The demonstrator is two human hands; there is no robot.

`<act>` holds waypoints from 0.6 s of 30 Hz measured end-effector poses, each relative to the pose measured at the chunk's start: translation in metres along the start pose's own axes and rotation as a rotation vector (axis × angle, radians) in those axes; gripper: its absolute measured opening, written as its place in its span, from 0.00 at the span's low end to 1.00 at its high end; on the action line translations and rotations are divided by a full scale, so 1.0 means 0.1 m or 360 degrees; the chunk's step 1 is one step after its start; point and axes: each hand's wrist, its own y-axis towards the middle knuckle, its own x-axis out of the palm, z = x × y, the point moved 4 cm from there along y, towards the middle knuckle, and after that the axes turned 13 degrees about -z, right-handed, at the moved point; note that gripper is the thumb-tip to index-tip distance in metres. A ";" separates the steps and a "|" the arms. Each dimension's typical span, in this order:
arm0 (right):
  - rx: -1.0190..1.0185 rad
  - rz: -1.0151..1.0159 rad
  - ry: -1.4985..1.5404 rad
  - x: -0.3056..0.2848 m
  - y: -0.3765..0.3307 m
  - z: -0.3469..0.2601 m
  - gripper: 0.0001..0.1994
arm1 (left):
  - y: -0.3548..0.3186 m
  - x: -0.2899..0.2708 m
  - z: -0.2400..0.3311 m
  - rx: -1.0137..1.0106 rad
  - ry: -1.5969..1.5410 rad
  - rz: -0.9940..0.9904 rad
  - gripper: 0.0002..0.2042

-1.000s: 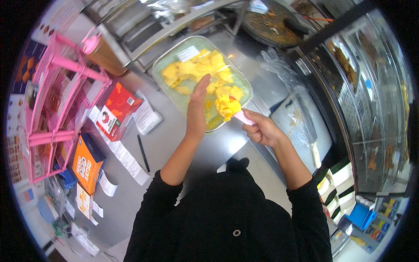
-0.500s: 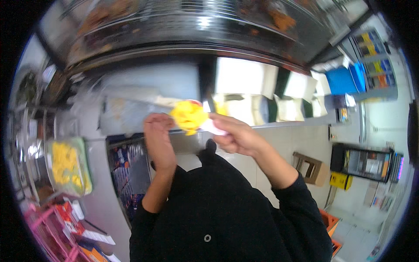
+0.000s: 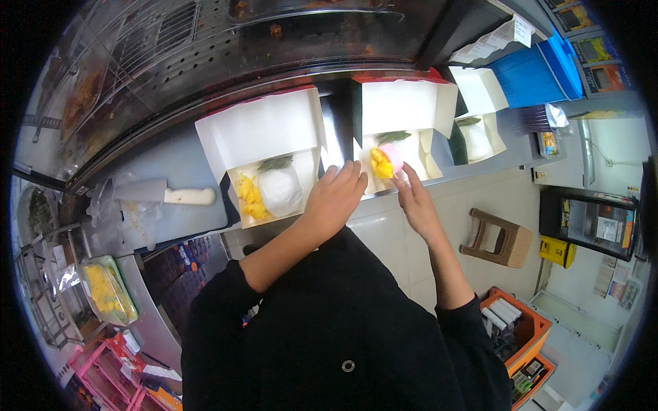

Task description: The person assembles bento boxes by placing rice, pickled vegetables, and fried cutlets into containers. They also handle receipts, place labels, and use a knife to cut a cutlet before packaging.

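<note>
both hands have swung from the display case down to a row of open white boxes. right hand (image 3: 417,205) pinches a pink scoop (image 3: 392,157) heaped with yellow food (image 3: 380,164) over the middle box (image 3: 401,147). left hand (image 3: 336,197) lies loosely curled on the counter edge (image 3: 373,195), between that box and the left box (image 3: 271,185), which holds rice and yellow pieces. a third box (image 3: 480,130) stands right of the hands, a knife (image 3: 164,195) well left. open floor lies below the counter.
</note>
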 end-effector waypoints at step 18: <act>0.0143 -0.1300 0.1453 1.80 -0.34 -1.67 0.17 | -2.68 -0.82 -0.71 -0.0674 -0.0554 0.0657 0.19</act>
